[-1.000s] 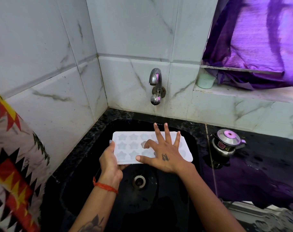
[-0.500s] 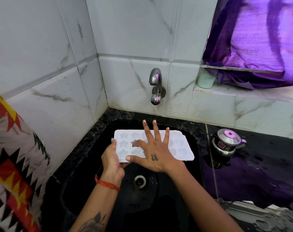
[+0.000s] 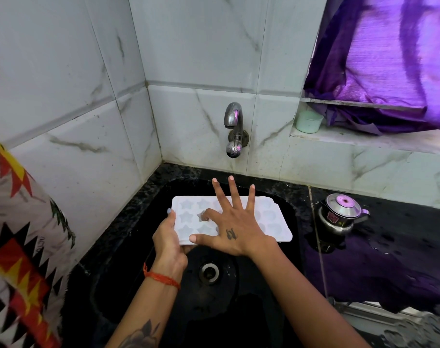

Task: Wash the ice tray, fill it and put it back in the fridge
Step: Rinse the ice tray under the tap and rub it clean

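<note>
1. The white, matte ice tray [image 3: 276, 217], moulded with star-shaped hollows, is held level over the glossy black sink [image 3: 239, 310].
2. The left hand [image 3: 169, 237] clasps the tray's near left corner, thumb along its edge.
3. The right hand [image 3: 235, 229] lies spread on top, holding nothing, its index finger curled into one hollow.
4. A chrome tap [image 3: 234, 129] juts from veined marble tiles behind, no water running.

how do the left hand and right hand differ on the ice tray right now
The left hand curls around the ice tray at its near-left corner, holding it over the sink; the right hand lies over its top, fingers spread, index bent into a star cavity. The left wrist wears a red thread; the right hand's back has a tattoo. Both touch the tray.
</note>
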{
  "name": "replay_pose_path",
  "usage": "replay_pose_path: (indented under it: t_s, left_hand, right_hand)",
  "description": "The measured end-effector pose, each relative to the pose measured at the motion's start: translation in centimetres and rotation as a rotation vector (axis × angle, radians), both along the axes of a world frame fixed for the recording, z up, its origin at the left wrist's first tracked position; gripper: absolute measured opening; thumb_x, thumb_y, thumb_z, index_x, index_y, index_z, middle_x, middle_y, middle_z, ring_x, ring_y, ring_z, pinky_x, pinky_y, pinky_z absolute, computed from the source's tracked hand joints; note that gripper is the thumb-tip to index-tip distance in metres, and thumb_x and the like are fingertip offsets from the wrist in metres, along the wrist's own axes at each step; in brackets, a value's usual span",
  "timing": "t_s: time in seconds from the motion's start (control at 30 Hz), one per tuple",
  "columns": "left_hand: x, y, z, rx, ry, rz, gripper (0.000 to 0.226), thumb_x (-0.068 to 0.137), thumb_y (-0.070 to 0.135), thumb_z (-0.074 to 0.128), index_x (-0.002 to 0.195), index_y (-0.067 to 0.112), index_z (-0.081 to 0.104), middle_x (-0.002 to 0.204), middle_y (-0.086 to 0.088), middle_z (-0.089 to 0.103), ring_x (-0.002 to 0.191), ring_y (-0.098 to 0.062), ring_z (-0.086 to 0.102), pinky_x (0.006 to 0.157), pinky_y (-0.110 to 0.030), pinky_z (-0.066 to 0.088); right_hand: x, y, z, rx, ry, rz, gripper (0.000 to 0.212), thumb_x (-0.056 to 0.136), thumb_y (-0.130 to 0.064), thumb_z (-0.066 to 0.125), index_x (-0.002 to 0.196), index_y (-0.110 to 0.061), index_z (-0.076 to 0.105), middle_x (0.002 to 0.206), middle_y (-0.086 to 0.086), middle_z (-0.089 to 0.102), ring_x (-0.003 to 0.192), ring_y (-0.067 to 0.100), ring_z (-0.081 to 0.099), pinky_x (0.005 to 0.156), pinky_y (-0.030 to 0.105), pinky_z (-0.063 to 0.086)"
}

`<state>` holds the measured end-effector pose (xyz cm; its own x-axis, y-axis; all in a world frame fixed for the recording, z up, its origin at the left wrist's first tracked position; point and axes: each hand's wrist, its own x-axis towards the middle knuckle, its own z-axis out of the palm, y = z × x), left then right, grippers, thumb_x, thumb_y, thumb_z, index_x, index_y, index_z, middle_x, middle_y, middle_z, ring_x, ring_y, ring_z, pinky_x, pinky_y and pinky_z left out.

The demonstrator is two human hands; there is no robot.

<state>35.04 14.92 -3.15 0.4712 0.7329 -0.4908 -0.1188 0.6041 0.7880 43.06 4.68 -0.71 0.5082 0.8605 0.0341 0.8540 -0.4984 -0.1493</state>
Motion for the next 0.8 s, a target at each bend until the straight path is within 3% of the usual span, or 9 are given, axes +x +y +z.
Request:
replay_pose_path:
  t_s: [0.1,0.23,0.57,0.8]
  left_hand:
    - [0.01,0.0,0.03,-0.003,-0.005,-0.005,0.029,0.097,0.034,0.049,0.106,0.011,0.064,0.09,-0.009,0.07,0.076,-0.026,0.067,0.063,-0.036,0.054]
    - [-0.01,0.17,-0.32,0.002,-0.004,-0.019,0.035,0.096,0.037,0.048,0.111,0.01,0.064,0.095,-0.011,0.07,0.079,-0.027,0.067,0.063,-0.036,0.054]
    - [-0.05,0.15,-0.28,0.001,0.003,-0.01,0.034,0.096,0.038,0.049,0.108,0.01,0.065,0.094,-0.011,0.071,0.078,-0.026,0.067,0.059,-0.034,0.052]
    - [-0.06,0.11,-0.26,-0.004,-0.005,-0.015,0.032,0.096,0.037,0.05,0.107,0.011,0.065,0.09,-0.009,0.07,0.075,-0.025,0.067,0.058,-0.033,0.052]
  right_hand:
    - [-0.14,0.04,0.16,-0.008,0.149,-0.026,0.059,0.08,-0.075,0.043,0.128,-0.04,0.049,0.156,0.001,-0.027,0.135,0.029,-0.04,0.102,0.062,-0.028]
    - [-0.16,0.18,0.17,-0.004,0.334,-0.068,0.058,0.079,-0.07,0.051,0.127,-0.038,0.049,0.156,0.002,-0.028,0.133,0.028,-0.043,0.102,0.06,-0.028]
    - [-0.33,0.07,0.34,-0.052,0.002,-0.031,0.06,0.078,-0.08,0.036,0.122,-0.042,0.05,0.157,0.003,-0.025,0.135,0.031,-0.04,0.1,0.065,-0.028]
    - [-0.38,0.14,0.39,-0.017,0.201,-0.032,0.058,0.081,-0.07,0.048,0.127,-0.036,0.051,0.157,0.002,-0.025,0.135,0.028,-0.041,0.102,0.062,-0.028]
